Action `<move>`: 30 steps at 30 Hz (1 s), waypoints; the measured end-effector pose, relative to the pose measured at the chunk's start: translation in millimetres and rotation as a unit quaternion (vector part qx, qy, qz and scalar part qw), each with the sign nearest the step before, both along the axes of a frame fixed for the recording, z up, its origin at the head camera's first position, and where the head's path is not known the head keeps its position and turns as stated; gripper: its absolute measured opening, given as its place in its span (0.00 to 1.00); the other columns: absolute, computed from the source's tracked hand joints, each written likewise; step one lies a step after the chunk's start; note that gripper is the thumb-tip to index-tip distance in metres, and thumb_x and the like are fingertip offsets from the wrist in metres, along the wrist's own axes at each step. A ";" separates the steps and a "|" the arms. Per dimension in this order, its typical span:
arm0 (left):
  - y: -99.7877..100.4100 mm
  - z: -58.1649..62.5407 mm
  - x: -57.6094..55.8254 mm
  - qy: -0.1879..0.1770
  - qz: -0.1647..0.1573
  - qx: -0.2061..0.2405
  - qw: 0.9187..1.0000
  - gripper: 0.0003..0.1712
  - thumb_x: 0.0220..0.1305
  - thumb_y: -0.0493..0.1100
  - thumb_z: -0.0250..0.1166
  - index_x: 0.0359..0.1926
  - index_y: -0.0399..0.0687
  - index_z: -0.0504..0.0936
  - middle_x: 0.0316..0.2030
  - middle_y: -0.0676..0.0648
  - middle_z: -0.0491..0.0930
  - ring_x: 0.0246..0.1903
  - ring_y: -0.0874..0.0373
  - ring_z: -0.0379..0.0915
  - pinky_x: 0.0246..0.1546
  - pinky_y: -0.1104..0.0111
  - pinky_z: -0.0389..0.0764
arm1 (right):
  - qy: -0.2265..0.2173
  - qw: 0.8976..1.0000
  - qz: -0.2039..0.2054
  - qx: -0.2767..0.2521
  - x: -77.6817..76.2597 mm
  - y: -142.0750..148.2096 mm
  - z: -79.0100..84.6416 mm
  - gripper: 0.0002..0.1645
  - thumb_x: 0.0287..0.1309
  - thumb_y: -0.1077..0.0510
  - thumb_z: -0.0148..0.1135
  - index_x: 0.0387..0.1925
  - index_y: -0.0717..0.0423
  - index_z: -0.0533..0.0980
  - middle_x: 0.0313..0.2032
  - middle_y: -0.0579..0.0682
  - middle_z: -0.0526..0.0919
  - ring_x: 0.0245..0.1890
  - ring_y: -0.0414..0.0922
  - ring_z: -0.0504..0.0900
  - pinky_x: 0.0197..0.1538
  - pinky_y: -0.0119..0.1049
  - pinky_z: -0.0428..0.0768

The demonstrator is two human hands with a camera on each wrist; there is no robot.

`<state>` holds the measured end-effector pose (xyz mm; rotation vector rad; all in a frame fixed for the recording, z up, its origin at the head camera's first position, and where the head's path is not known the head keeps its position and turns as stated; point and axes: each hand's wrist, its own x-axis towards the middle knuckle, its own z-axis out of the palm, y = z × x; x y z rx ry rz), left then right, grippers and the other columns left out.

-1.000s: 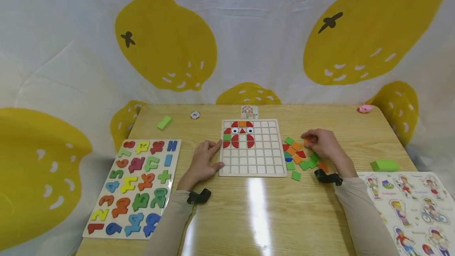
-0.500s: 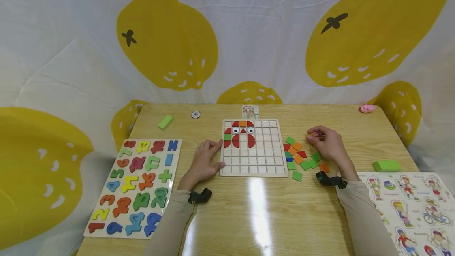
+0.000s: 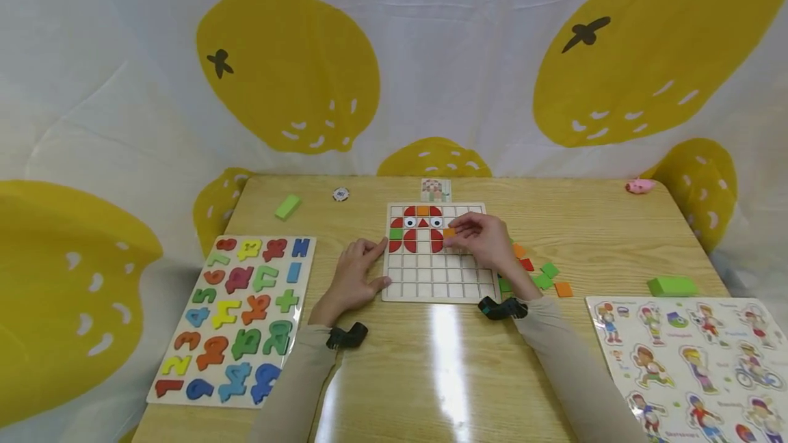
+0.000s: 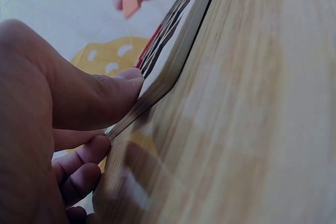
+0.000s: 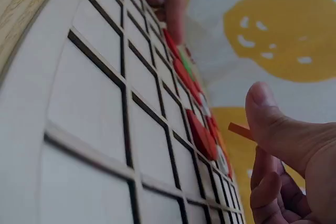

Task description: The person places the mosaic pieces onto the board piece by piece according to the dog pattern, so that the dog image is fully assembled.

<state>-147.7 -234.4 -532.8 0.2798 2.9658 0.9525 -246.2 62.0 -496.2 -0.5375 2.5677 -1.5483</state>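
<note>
A square wooden grid board (image 3: 425, 277) lies mid-table, with red, green and orange pieces and two eye tiles in its upper left cells. Against its left edge rests my left hand (image 3: 353, 279), index fingertip and thumb (image 4: 113, 95) touching the frame, the other fingers relaxed. My right hand (image 3: 483, 241) pinches an orange square tile (image 3: 449, 232) between thumb and fingers, over the board just right of the red pieces. In the right wrist view the tile (image 5: 241, 131) shows edge-on, raised above the grid. Part of the board's right side is hidden by the right hand.
Loose green, red and orange tiles (image 3: 544, 282) lie right of the board, partly behind the right wrist. A picture card (image 3: 436, 190) lies behind it. A number puzzle (image 3: 240, 320) is at left, a sports figure puzzle (image 3: 689, 361) at right. Green blocks (image 3: 672, 286) and a pink pig (image 3: 640, 186) stand farther out.
My right hand has carried the orange tile left from the loose tiles to over the board. My left hand stays at the board's left edge.
</note>
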 end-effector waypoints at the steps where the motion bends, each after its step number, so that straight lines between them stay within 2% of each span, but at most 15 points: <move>1: 0.6 0.0 -0.2 -0.001 -0.001 0.002 1.000 0.47 0.58 0.53 0.69 0.76 0.61 0.58 0.53 0.51 0.65 0.50 0.55 0.59 0.57 0.57 0.60 | 0.012 1.000 0.008 0.016 0.2 -8.3 -1.5 0.21 0.44 0.50 0.80 0.40 0.54 0.84 0.34 0.49 0.86 0.31 0.42 0.84 0.35 0.33 0.81; 6: 2.4 1.6 0.0 -0.008 -0.002 0.006 1.000 0.46 0.59 0.53 0.68 0.76 0.61 0.58 0.55 0.50 0.65 0.52 0.54 0.58 0.58 0.56 0.61 | 0.042 0.997 0.040 0.056 2.5 -35.0 -7.7 0.19 0.42 0.51 0.81 0.38 0.53 0.85 0.30 0.46 0.85 0.28 0.40 0.82 0.34 0.33 0.79; 14: -0.2 2.3 0.0 -0.005 0.001 0.005 1.000 0.47 0.59 0.52 0.69 0.76 0.61 0.58 0.55 0.50 0.65 0.51 0.55 0.59 0.58 0.56 0.62 | 0.094 0.986 0.055 0.124 5.1 -47.9 -12.4 0.22 0.39 0.46 0.82 0.37 0.51 0.87 0.33 0.47 0.81 0.32 0.42 0.74 0.36 0.37 0.72; 20: -0.5 4.1 0.3 0.001 0.000 0.005 1.000 0.47 0.58 0.52 0.69 0.76 0.59 0.59 0.55 0.49 0.66 0.51 0.53 0.60 0.58 0.55 0.62 | 0.110 0.983 0.050 0.136 5.6 -49.6 -13.1 0.19 0.41 0.45 0.80 0.34 0.50 0.87 0.31 0.47 0.80 0.30 0.43 0.72 0.35 0.37 0.70; 25: 0.0 1.4 -0.9 0.004 -0.002 0.001 1.000 0.47 0.58 0.53 0.69 0.76 0.61 0.59 0.55 0.49 0.66 0.51 0.54 0.60 0.58 0.55 0.62 | 0.104 0.983 0.034 0.146 7.7 -52.2 -10.9 0.19 0.40 0.45 0.81 0.33 0.51 0.88 0.32 0.47 0.76 0.34 0.44 0.72 0.38 0.38 0.69; 30: -0.2 0.1 -0.1 0.003 0.000 -0.001 1.000 0.47 0.58 0.53 0.69 0.76 0.61 0.58 0.55 0.49 0.66 0.51 0.54 0.59 0.58 0.55 0.61 | 0.088 0.988 0.039 0.124 9.6 -42.4 -4.1 0.22 0.41 0.46 0.81 0.39 0.53 0.88 0.37 0.50 0.75 0.36 0.46 0.72 0.38 0.39 0.69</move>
